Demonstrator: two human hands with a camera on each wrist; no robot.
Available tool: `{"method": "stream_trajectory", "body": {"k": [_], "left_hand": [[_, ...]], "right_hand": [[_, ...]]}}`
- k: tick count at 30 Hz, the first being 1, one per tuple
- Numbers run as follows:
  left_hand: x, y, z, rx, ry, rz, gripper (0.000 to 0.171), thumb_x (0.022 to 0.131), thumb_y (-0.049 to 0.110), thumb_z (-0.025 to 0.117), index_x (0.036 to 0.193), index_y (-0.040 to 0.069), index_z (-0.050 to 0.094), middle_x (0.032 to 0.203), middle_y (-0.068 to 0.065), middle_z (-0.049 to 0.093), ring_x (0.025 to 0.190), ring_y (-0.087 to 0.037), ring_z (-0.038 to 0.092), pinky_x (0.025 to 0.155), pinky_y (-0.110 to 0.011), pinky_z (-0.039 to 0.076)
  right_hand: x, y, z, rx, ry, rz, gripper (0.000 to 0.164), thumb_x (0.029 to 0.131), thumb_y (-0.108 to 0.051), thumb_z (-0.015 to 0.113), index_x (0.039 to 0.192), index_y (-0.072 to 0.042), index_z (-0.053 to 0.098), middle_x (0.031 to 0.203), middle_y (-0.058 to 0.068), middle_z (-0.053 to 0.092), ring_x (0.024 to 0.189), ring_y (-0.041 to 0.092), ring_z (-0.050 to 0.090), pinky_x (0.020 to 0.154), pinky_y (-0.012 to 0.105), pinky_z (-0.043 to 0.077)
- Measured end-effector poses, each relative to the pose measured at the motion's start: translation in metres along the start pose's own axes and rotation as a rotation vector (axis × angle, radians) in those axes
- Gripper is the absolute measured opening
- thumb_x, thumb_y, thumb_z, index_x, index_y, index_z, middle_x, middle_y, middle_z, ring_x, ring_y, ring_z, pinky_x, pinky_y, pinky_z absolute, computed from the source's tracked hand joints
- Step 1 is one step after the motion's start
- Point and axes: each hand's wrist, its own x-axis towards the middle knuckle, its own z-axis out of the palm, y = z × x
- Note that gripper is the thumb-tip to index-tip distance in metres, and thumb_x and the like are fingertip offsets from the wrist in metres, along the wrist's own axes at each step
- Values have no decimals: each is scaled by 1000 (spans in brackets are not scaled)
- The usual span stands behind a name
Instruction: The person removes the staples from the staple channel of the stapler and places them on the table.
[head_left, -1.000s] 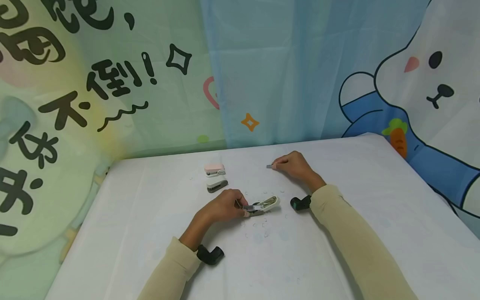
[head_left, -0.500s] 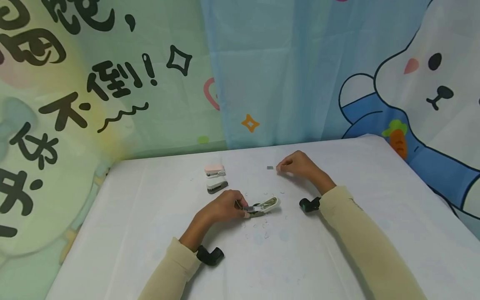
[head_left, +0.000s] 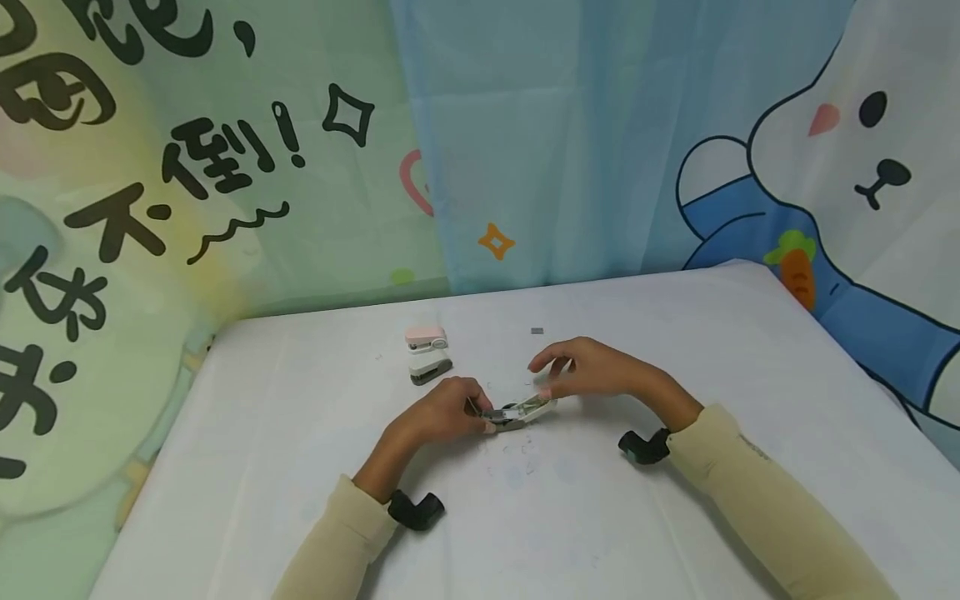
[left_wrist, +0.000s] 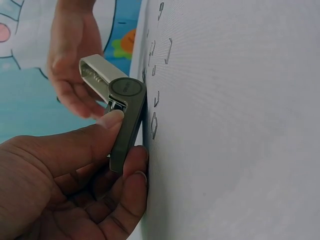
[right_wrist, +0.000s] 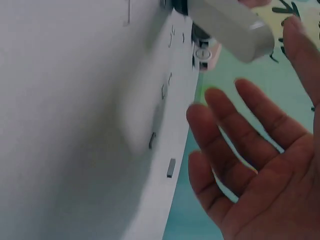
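Note:
An opened stapler (head_left: 536, 408) with a grey base and a pale lid swung back lies between both hands. My left hand (head_left: 438, 412) grips its base; in the left wrist view, the thumb presses beside the hinge and the fingers curl underneath. My right hand (head_left: 596, 367) is at the lid's far end with its fingers spread and loosely bent. In the right wrist view, nothing is held in that palm and the lid (right_wrist: 235, 30) is above the fingertips. A short strip of staples (head_left: 537, 331) lies on the tabletop beyond the right hand.
A second stapler (head_left: 428, 354), pink and white with a dark base, stands behind the left hand on the white-covered table (head_left: 247, 467). Several loose bent staples (left_wrist: 154, 125) are scattered around the opened stapler. A printed curtain (head_left: 525, 150) hangs behind the table.
My right hand has let go of the staple strip at the back and come nearer, to the lid end of the opened stapler. The left hand keeps its hold in place.

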Motion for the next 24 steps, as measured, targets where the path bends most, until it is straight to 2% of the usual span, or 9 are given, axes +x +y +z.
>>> {"method": "stream_trajectory", "body": {"k": [3, 6, 10, 13, 20, 24], "left_hand": [[0, -1, 0, -6, -1, 1, 16, 81, 9, 79, 92, 5, 68, 86, 3, 62, 78, -11, 57, 71, -29, 47], [0, -1, 0, -16, -4, 12, 16, 81, 8, 79, 92, 5, 68, 86, 2, 62, 78, -11, 57, 71, -29, 47], [1, -1, 1, -17, -2, 20, 15, 82, 8, 79, 92, 5, 68, 86, 2, 62, 78, -11, 57, 71, -28, 47], [3, -1, 0, -15, 2, 23, 16, 81, 8, 79, 92, 5, 68, 86, 3, 62, 78, -10, 57, 71, -27, 47], [14, 3, 2, 47, -15, 58, 14, 85, 10, 76, 95, 3, 67, 86, 2, 62, 76, -8, 57, 70, -25, 47], [24, 13, 0, 92, 7, 33, 14, 89, 10, 72, 98, 1, 67, 86, 1, 62, 74, -9, 57, 67, -25, 47]], "right_hand": [[-3, -5, 5, 12, -60, -18, 49, 84, -27, 78, 125, -4, 63, 120, 8, 64, 100, 21, 60, 90, 47, 44], [-5, -8, 9, -1, -82, -14, 46, 82, -26, 79, 120, -4, 65, 111, 3, 66, 94, 19, 60, 81, 41, 47], [-7, -10, 12, -39, -58, -22, 31, 84, -19, 77, 110, -4, 70, 96, -3, 68, 83, 14, 58, 67, 31, 49], [-7, -10, 12, -56, -47, -33, 23, 86, -12, 74, 107, -2, 71, 91, -4, 67, 78, 12, 58, 64, 28, 48], [-3, -2, 2, -81, -65, -8, 21, 88, -7, 71, 108, -1, 71, 89, -3, 67, 70, 12, 55, 58, 27, 46], [6, 12, -8, -86, -46, 12, 22, 88, -6, 71, 110, -1, 71, 87, -2, 67, 68, 14, 54, 57, 28, 44]]}}
